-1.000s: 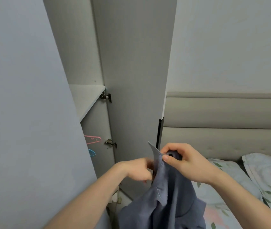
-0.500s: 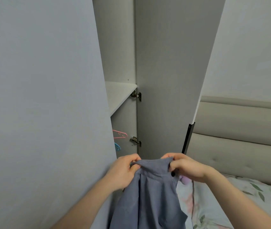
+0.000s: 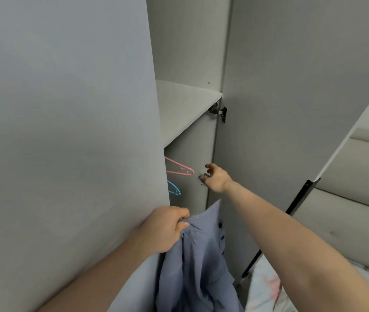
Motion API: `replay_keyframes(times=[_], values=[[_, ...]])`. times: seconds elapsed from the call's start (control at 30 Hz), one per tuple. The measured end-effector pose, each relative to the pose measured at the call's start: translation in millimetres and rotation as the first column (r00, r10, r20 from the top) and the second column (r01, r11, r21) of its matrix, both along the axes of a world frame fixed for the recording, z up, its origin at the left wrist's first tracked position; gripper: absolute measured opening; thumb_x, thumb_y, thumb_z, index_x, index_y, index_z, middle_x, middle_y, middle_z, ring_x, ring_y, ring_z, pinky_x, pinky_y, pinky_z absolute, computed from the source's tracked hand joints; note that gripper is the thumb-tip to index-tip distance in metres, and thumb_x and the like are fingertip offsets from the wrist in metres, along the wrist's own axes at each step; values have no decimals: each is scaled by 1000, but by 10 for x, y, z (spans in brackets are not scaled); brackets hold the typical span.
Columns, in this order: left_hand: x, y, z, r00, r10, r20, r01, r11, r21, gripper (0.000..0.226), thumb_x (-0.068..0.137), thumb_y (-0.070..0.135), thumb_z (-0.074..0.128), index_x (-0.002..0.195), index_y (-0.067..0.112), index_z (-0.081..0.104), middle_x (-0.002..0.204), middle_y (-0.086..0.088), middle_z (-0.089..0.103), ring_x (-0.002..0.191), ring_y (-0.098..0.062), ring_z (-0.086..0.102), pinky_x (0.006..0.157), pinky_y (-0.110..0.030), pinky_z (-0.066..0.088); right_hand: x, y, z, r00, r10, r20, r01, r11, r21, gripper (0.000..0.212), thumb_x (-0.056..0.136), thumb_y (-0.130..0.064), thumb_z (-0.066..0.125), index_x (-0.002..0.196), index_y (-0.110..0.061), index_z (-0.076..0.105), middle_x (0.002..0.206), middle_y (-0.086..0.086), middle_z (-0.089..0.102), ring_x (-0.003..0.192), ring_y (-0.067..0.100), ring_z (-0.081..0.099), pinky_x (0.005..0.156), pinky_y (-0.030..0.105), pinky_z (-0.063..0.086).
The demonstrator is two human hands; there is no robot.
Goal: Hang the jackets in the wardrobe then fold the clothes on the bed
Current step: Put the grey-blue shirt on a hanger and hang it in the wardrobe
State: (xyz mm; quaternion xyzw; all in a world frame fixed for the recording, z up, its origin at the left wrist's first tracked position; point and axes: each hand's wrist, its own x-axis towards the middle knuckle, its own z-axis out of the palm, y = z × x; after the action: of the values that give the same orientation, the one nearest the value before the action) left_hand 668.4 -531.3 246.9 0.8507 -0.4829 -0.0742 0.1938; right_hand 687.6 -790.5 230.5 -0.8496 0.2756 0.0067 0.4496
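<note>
Between wardrobe doors (image 3: 291,109), left hand (image 3: 165,228) gripping jacket (image 3: 197,262)

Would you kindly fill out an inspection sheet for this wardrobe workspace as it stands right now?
Surface: wardrobe shelf, nothing seen on its visible part.
Job's things: blue-grey jacket hangs from the left hand; pink hanger and blue hanger hang inside the wardrobe below the shelf.
Clutter: nothing seen.
Grippers: left hand grips the jacket's collar; right hand reaches into the wardrobe, fingers loose, holding nothing.
Cables: nothing seen.
Surroundings: open wardrobe door with hinges; bed with floral bedding and padded headboard at right.
</note>
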Motion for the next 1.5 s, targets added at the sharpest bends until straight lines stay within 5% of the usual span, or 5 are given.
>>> replay_keyframes(times=[0.47,0.63,0.97,1.33,1.5], values=[[101,-125,-74,1000,-14,-18,13,1000,-11,23,94,21,55,76,22,41,74,11,41,71,-11,37,66,-24,23,1000,33,-511,981,156,-113,-180,951,-250,56,99,-28,59,152,-19,45,140,5,63,132,29,55,114,35,42],[105,-156,-99,999,-18,-37,18,1000,-7,27,96,21,54,78,29,35,78,13,39,73,-9,32,68,-23,22,1012,5,-540,984,165,-66,-176,954,-244,18,96,-22,61,109,-27,74,104,2,74,101,27,69,94,36,56],[55,-170,-122,1000,-6,-28,6,1000,11,24,98,23,53,78,25,39,76,10,37,72,-13,33,67,-26,21,752,-205,-226,978,-73,198,131,946,-298,21,98,-15,56,105,-14,75,106,10,65,94,35,66,87,40,57],[-87,-293,-86,973,-158,-166,137,982,-132,18,96,11,53,89,25,62,87,9,51,81,-11,53,70,-19,35,-590,-303,-323,919,-380,104,379,925,24,9,90,-9,60,92,-17,58,104,14,72,92,39,70,85,53,59],[-288,-366,140,935,-276,-223,227,948,-221,22,86,4,53,79,22,64,85,6,54,71,-13,51,65,-20,35,-1544,-51,-223,895,-444,42,428,882,198,26,89,10,45,94,-15,50,91,2,76,87,27,68,79,46,59]])
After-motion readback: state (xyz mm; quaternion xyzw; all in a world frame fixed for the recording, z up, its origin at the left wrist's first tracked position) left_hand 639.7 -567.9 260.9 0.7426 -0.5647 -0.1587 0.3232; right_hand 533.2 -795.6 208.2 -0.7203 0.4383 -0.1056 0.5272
